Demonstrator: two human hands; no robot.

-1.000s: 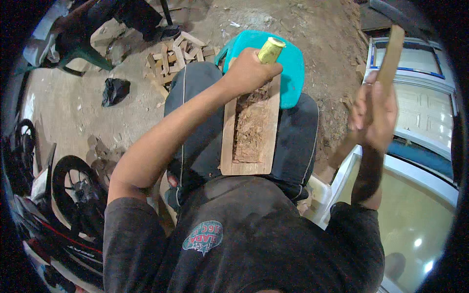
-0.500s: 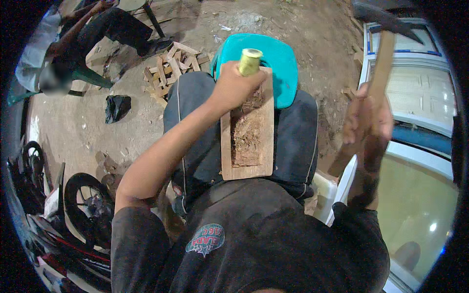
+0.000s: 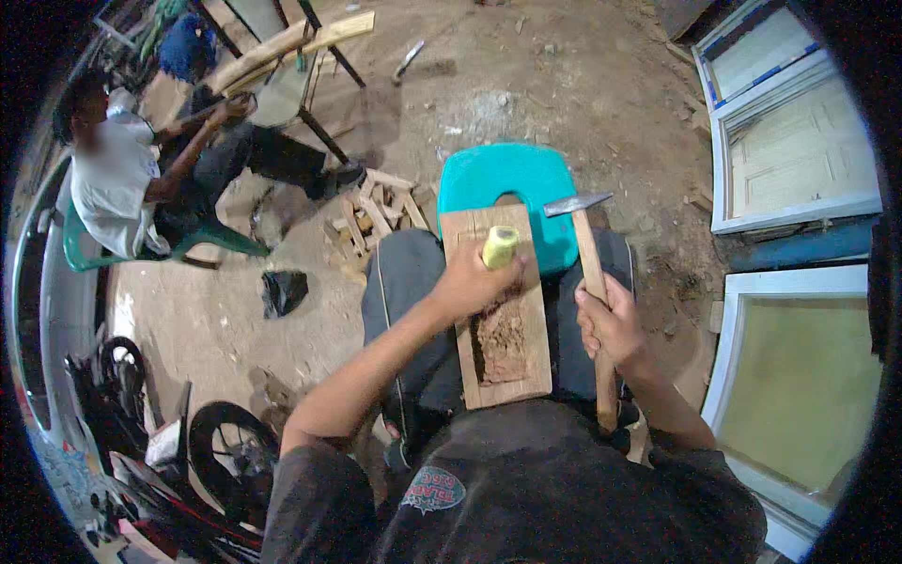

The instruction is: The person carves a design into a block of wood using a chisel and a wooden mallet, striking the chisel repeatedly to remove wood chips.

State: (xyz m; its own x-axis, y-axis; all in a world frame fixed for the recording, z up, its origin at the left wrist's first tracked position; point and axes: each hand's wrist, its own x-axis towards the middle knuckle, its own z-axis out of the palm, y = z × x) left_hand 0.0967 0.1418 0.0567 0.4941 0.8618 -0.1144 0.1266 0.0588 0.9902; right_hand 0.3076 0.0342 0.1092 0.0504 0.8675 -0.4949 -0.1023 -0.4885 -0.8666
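Observation:
A wooden board (image 3: pixel 536 357) with a rough, chip-filled recess lies lengthwise on my lap, its far end over a turquoise plastic stool (image 3: pixel 554 179). My left hand (image 3: pixel 474 282) is closed round an upright yellow-handled tool (image 3: pixel 500 242) above the recess; the tool's lower end is hidden. Just right of the board, my right hand (image 3: pixel 611 324) grips a wooden-handled hammer (image 3: pixel 584 246), its metal head pointing crosswise beside the tool's top.
Another person (image 3: pixel 113 188) sits on a green chair at upper left, holding something. Wood offcuts (image 3: pixel 376 216) and a black bag (image 3: pixel 282 291) lie on the dirt ground. A motorbike (image 3: pixel 225 432) stands at lower left; white-framed panels (image 3: pixel 789 395) line the right.
The hammer has swung down and inward from the upper right to beside the yellow tool. The view has shifted, so the board appears lower and more of the other person shows.

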